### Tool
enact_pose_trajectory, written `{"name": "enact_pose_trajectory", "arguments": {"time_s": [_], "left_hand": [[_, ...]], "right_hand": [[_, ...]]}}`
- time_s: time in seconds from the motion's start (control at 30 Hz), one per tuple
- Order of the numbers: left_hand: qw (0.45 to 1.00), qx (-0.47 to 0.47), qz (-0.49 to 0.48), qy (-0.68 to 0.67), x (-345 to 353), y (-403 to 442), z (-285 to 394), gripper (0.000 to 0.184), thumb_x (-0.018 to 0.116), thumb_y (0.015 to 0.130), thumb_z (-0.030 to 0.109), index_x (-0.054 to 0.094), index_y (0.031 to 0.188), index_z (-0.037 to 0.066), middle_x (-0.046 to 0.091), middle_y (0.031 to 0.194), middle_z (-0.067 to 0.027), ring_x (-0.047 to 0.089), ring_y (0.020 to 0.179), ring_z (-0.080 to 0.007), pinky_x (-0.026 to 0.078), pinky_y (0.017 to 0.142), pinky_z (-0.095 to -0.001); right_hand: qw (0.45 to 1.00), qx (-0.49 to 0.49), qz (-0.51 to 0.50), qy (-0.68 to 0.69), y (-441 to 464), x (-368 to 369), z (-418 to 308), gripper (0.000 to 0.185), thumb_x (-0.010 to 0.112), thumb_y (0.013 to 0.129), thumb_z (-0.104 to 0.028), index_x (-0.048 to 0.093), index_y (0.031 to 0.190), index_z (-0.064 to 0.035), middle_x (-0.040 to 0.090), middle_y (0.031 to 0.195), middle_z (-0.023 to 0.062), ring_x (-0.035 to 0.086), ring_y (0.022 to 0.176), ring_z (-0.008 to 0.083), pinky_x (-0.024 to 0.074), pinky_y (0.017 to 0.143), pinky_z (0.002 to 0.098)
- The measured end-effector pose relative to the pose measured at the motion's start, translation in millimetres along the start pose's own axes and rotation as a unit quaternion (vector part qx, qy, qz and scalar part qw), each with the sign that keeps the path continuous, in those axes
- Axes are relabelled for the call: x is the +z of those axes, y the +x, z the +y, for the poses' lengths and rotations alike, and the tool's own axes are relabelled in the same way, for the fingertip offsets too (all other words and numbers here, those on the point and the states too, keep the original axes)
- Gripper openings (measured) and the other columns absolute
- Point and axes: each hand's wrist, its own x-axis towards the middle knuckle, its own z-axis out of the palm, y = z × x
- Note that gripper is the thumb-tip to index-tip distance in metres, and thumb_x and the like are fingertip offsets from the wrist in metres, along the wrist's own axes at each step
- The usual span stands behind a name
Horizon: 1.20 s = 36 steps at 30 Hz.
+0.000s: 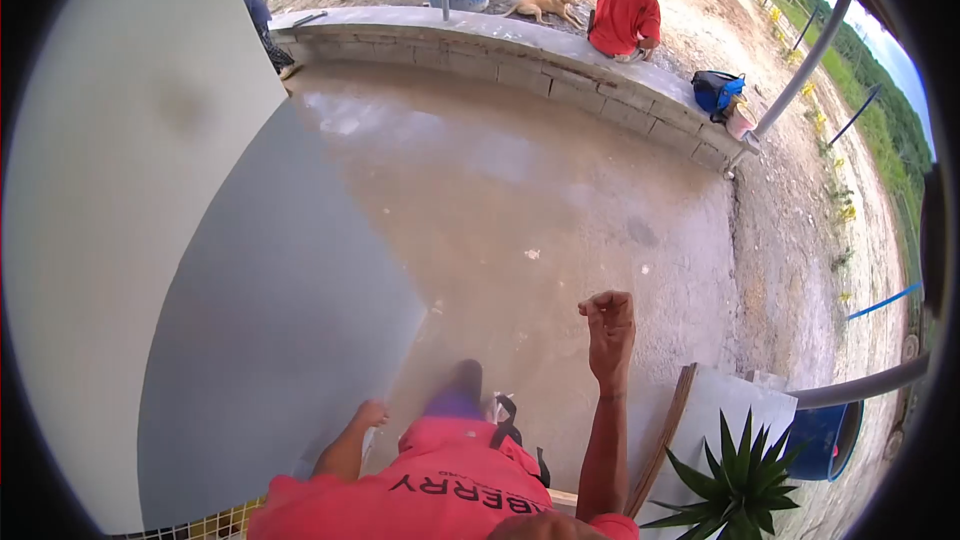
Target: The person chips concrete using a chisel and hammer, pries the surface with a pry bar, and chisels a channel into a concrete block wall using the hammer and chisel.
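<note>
My right hand is raised in front of me over the concrete floor, its fingers curled in and nothing showing in them. My left hand hangs low beside my red shirt, close to the grey lower part of the wall. Its fingers look closed; whether they hold something is too small to make out. Below the shirt one leg and a dark shoe show on the floor. A black strap hangs at my waist.
A low block wall borders the floor ahead; a person in red sits there, near a dog and a blue backpack. At right are a spiky plant, a grey board and a blue barrel.
</note>
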Motion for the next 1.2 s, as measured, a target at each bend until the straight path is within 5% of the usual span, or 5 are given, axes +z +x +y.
{"name": "enact_pose_trajectory", "arguments": {"time_s": [0.3,0.53,0.57,0.83,1.2], "left_hand": [[0.965,-0.228,-0.071,-0.107,50,98,118,0.035,0.049,0.1,0.025,0.057,0.126,0.003,0.068,0.113,-0.0099,0.068,0.087,-0.0223,0.054,0.068,-0.0406],[0.978,0.096,0.049,-0.177,-96,201,462,0.023,0.053,0.096,0.025,0.062,0.106,0.006,0.068,0.09,-0.0054,0.064,0.072,-0.0138,0.052,0.062,-0.0282],[0.972,0.133,0.088,-0.175,-120,208,505,0.023,0.053,0.096,0.024,0.062,0.107,0.007,0.067,0.088,-0.0047,0.064,0.076,-0.0125,0.052,0.065,-0.0269],[0.929,0.135,0.215,-0.269,-226,269,636,0.029,0.051,0.098,0.027,0.06,0.114,0.005,0.067,0.093,-0.0062,0.064,0.076,-0.0136,0.052,0.066,-0.0271],[0.907,-0.168,0.082,-0.377,-96,282,620,0.027,0.054,0.095,0.023,0.065,0.116,0.009,0.07,0.096,-0.0117,0.068,0.074,-0.0251,0.054,0.058,-0.0384]], "right_hand": [[0.995,-0.045,-0.076,-0.052,322,91,46,0.007,0.056,0.098,-0.006,0.05,0.1,-0.0041,0.062,0.091,0.0071,0.061,0.087,0.0143,0.0493,0.082,0.0287],[0.865,0.358,-0.078,-0.342,185,-65,497,0.021,0.05,0.087,-0.018,0.053,0.094,0.0027,0.061,0.07,0.015,0.063,0.057,0.0252,0.0511,0.049,0.0374],[0.796,0.55,-0.036,-0.249,174,-50,413,0.024,0.05,0.088,-0.016,0.058,0.095,0.0058,0.064,0.079,0.0214,0.065,0.062,0.0306,0.0516,0.049,0.0404],[0.695,0.585,-0.253,-0.333,210,-25,361,0.03,0.053,0.089,-0.019,0.06,0.105,0.0041,0.065,0.082,0.0199,0.066,0.067,0.0309,0.0537,0.053,0.0402],[0.916,0.396,-0.002,-0.061,931,172,499,0.013,0.051,0.096,-0.011,0.049,0.108,-0.006,0.057,0.08,0.0068,0.057,0.064,0.0163,0.0473,0.053,0.03]]}}
